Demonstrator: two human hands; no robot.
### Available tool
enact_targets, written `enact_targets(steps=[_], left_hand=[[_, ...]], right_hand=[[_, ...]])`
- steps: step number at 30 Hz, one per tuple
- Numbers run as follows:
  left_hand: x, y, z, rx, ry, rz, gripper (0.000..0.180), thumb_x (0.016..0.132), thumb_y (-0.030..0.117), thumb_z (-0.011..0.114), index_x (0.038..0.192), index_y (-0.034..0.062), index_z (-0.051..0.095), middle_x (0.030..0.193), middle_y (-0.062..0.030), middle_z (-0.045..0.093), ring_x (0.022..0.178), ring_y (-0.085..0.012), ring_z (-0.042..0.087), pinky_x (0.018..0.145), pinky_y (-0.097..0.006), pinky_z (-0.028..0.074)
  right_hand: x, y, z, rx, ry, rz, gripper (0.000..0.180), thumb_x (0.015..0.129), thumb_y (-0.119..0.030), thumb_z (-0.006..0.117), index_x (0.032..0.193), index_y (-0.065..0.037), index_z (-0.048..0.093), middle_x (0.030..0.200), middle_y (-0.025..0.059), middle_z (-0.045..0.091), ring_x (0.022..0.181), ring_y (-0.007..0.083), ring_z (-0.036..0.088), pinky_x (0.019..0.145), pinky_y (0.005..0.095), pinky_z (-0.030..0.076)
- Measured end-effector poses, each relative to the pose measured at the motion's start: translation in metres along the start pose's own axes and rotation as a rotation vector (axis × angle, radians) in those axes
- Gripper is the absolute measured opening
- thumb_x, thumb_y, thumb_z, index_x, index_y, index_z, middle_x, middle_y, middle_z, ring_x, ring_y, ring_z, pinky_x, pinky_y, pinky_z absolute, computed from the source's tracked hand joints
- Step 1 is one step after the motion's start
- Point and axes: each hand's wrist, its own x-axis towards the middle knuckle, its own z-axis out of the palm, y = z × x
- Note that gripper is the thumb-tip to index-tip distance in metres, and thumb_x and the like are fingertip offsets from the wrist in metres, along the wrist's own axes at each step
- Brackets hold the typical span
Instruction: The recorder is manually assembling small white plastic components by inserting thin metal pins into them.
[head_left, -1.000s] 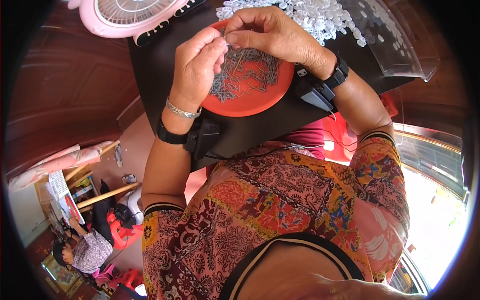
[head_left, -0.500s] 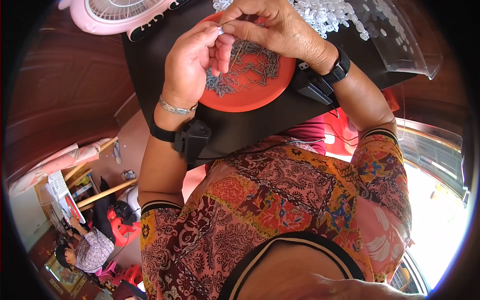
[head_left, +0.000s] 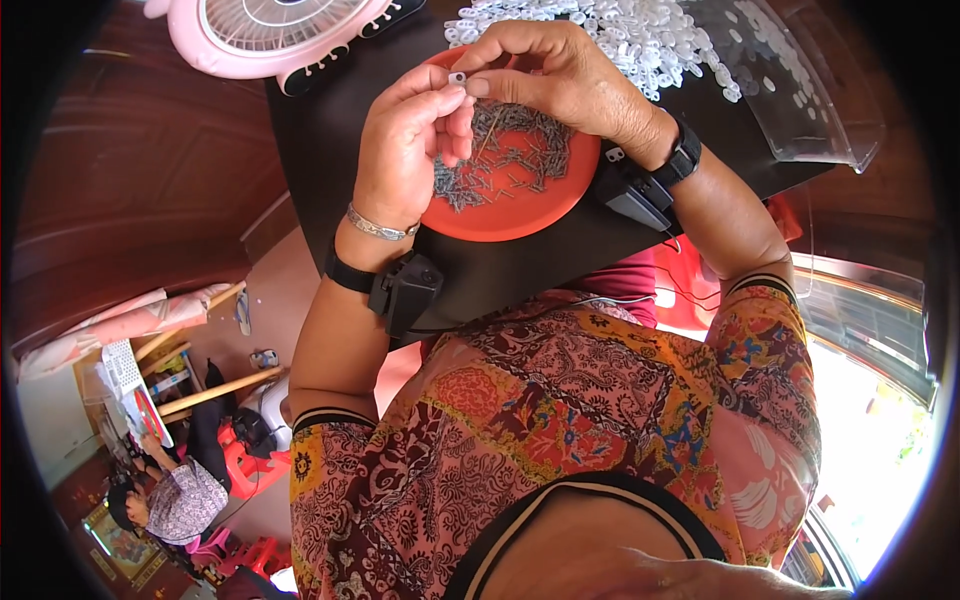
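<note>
Over a round orange-red tray [head_left: 500,231], my left hand [head_left: 395,150] pinches a small white plastic piece with dark holes [head_left: 457,78] between thumb and forefinger. My right hand [head_left: 585,85] meets it from the other side. Its thumb and forefinger are pressed together right beside the piece; what lies between them is hidden. Below the hands, the tray holds a scatter of small grey screw-like pins [head_left: 545,150], along with a thin tan stick [head_left: 489,128].
A heap of white plastic pieces [head_left: 650,45] lies behind my right hand, near a clear plastic container [head_left: 815,150]. One loose piece [head_left: 615,155] rests by my right wrist on the black table [head_left: 480,275]. A pink fan [head_left: 185,35] stands far left. Another person [head_left: 185,500] sits lower left.
The view has shifted a little, so the table and hands appear lower and further right. The white piece now shows its holes between my fingertips; both hands stay together.
</note>
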Motion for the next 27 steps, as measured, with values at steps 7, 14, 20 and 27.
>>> enact_targets(steps=[7, 14, 20, 27], left_hand=[[-0.001, 0.004, -0.006, 0.298, -0.008, 0.001, 0.016, 0.084, 0.016, 0.052, 0.075, 0.0044, 0.058, 0.062, -0.0017, 0.057, 0.049, -0.0074, 0.049, 0.045, -0.020, 0.035], [-0.002, 0.005, -0.006, 0.201, 0.011, 0.031, 0.021, 0.086, 0.018, 0.052, 0.076, 0.0023, 0.061, 0.064, -0.0021, 0.059, 0.050, -0.0074, 0.050, 0.046, -0.020, 0.034], [-0.002, -0.002, -0.010, 0.174, 0.024, 0.029, 0.024, 0.087, 0.020, 0.052, 0.078, 0.0013, 0.063, 0.065, -0.0025, 0.059, 0.053, -0.0084, 0.051, 0.049, -0.020, 0.035], [0.000, -0.003, -0.010, 0.243, 0.009, 0.019, 0.023, 0.087, 0.021, 0.053, 0.079, 0.0028, 0.064, 0.066, -0.0012, 0.059, 0.053, -0.0082, 0.051, 0.049, -0.020, 0.035]], right_hand=[[0.005, -0.014, 0.003, -0.343, -0.046, -0.506, 0.013, 0.085, 0.000, 0.062, 0.097, 0.000, 0.064, 0.089, 0.0087, 0.065, 0.081, 0.0164, 0.063, 0.071, 0.0277, 0.049], [0.005, -0.016, 0.006, -0.433, 0.025, -0.536, 0.021, 0.078, -0.003, 0.067, 0.098, -0.002, 0.064, 0.092, 0.0139, 0.063, 0.081, 0.0301, 0.064, 0.071, 0.0343, 0.051], [0.002, -0.025, 0.007, -0.848, -0.014, -0.591, 0.022, 0.078, -0.005, 0.068, 0.099, -0.002, 0.064, 0.092, 0.0136, 0.064, 0.081, 0.0305, 0.064, 0.071, 0.0345, 0.052], [0.002, -0.025, 0.006, -0.973, -0.015, -0.604, 0.021, 0.080, -0.009, 0.067, 0.099, -0.002, 0.064, 0.095, 0.0141, 0.065, 0.082, 0.0309, 0.064, 0.072, 0.0346, 0.052]])
